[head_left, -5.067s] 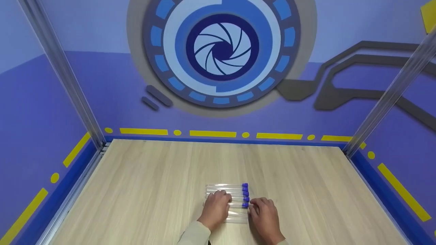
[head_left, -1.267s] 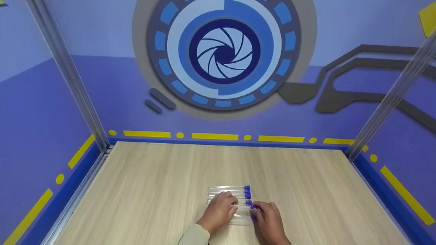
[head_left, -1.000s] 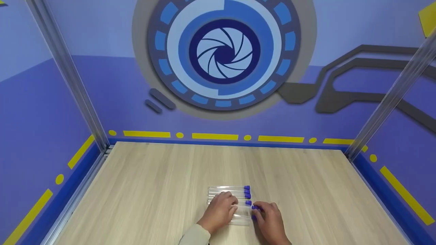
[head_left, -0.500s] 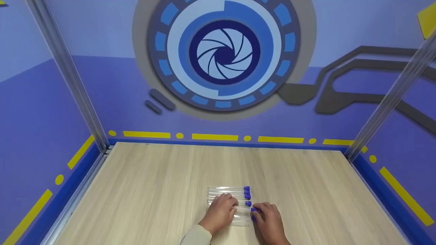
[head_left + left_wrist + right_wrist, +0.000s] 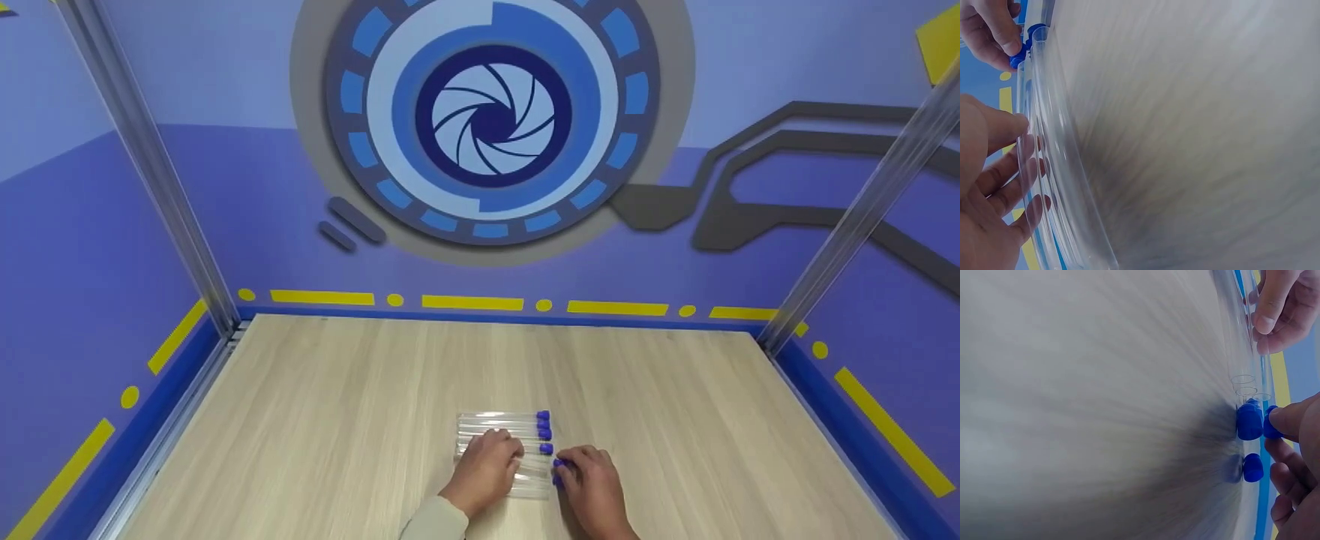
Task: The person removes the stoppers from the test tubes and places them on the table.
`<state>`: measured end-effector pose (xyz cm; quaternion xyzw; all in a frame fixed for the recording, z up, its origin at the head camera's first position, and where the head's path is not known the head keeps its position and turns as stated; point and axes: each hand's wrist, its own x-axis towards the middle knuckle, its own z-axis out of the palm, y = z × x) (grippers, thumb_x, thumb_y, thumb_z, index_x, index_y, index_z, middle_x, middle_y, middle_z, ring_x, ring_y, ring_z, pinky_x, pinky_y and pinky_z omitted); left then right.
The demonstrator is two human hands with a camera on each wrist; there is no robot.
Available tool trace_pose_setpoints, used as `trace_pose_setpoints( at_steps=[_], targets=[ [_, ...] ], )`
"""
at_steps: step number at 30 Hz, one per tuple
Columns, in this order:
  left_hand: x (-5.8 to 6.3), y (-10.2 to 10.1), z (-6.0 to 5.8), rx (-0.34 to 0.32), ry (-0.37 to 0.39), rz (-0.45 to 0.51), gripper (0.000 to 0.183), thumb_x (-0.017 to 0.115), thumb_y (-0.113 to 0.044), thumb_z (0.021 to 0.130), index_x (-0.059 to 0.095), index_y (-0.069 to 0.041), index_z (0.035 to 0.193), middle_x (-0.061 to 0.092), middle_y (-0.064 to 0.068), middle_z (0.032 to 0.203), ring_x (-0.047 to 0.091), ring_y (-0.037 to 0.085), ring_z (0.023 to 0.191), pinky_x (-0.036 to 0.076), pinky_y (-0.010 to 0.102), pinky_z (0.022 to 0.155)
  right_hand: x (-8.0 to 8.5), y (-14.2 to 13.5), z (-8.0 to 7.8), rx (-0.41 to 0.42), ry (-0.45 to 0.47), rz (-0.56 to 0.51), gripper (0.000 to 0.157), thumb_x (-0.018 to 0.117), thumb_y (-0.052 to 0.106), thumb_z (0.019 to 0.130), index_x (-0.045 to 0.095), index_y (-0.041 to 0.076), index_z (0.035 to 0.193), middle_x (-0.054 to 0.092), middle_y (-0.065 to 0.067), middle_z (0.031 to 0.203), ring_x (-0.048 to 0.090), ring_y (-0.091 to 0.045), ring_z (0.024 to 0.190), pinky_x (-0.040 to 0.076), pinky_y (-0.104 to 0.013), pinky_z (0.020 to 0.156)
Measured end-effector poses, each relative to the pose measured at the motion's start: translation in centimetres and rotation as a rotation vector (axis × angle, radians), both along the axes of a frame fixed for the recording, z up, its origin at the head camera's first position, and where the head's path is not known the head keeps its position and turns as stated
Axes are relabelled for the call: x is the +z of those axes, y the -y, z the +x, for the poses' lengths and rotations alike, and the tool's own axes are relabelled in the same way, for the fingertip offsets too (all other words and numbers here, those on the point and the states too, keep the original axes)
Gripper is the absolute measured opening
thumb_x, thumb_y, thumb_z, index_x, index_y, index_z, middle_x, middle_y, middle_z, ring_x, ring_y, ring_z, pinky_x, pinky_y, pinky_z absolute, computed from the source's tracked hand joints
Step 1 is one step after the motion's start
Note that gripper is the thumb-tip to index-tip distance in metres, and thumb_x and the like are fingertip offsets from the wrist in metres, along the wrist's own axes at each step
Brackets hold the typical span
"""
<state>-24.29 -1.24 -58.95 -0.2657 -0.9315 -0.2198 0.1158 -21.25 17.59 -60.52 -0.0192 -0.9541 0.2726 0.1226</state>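
In the head view, my left hand (image 5: 486, 469) lies over a row of clear test tubes (image 5: 499, 422). In the left wrist view, its thumb and fingers grip one open test tube (image 5: 1023, 93). My right hand (image 5: 596, 484) is just right of the tube ends and pinches a blue cap (image 5: 1270, 429) between thumb and finger, close to that tube's open end. Two more blue caps, one larger in view (image 5: 1249, 423) and one lower (image 5: 1253, 468), lie below the right fingers. The far tubes carry blue caps (image 5: 544, 434); nearer tubes have bare rims (image 5: 1243, 378).
The tubes lie side by side on a light wooden table (image 5: 360, 420). A blue wall (image 5: 225, 210) with yellow dashes stands behind the table, and metal posts (image 5: 150, 165) rise at its back corners.
Five seconds ago the tube beside the right fingers had its cap on. Since then the cap has come off into the right hand, moving slightly right and nearer me. The left hand barely moved.
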Motion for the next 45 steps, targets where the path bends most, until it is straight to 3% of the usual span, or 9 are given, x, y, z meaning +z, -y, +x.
trace_pose_setpoints(
  at_steps=[4,14,25,39,45],
  targets=[
    [-0.18,0.01,0.02,0.005,-0.027,-0.005,0.005,0.067,-0.015,0.083,0.069,-0.017,0.087,0.061,-0.006,0.082,0.056,0.012,0.079,0.043,0.030,0.072,0.07,0.12,-0.03,-0.013,0.023,0.003,0.015,0.069,0.015,0.086,0.072,0.023,0.099,0.064,0.010,0.098,0.053,-0.009,0.093,0.046,-0.034,0.084],
    [-0.33,-0.09,0.09,0.031,0.000,-0.007,0.006,0.065,-0.015,0.085,0.070,-0.017,0.087,0.061,-0.004,0.081,0.057,0.013,0.078,0.042,0.029,0.069,0.03,0.31,-0.21,-0.029,0.061,0.011,0.014,0.068,0.015,0.087,0.072,0.023,0.097,0.064,0.009,0.098,0.052,-0.010,0.093,0.043,-0.035,0.084],
    [-0.38,-0.22,0.11,0.041,0.121,-0.004,0.009,0.063,-0.019,0.090,0.070,-0.016,0.092,0.061,-0.005,0.084,0.055,0.011,0.080,0.042,0.030,0.071,-0.31,0.48,-0.32,-0.052,0.051,0.026,0.011,0.069,0.015,0.087,0.072,0.021,0.095,0.062,0.009,0.095,0.052,-0.011,0.092,0.042,-0.035,0.083],
    [-0.56,-0.16,0.25,0.037,0.031,-0.007,0.005,0.064,-0.017,0.087,0.070,-0.016,0.085,0.059,-0.005,0.079,0.055,0.012,0.074,0.039,0.029,0.065,-0.45,0.69,-0.20,-0.037,-0.023,0.025,0.009,0.070,0.013,0.085,0.072,0.019,0.091,0.063,0.008,0.093,0.052,-0.011,0.088,0.042,-0.036,0.080],
    [-0.45,-0.17,0.14,0.041,0.014,-0.011,0.006,0.064,-0.016,0.087,0.070,-0.016,0.086,0.060,-0.005,0.079,0.056,0.012,0.074,0.042,0.030,0.067,-0.11,0.77,-0.36,-0.038,0.050,0.014,0.011,0.066,0.015,0.088,0.070,0.022,0.096,0.061,0.010,0.098,0.050,-0.010,0.093,0.040,-0.033,0.084]
  ],
)
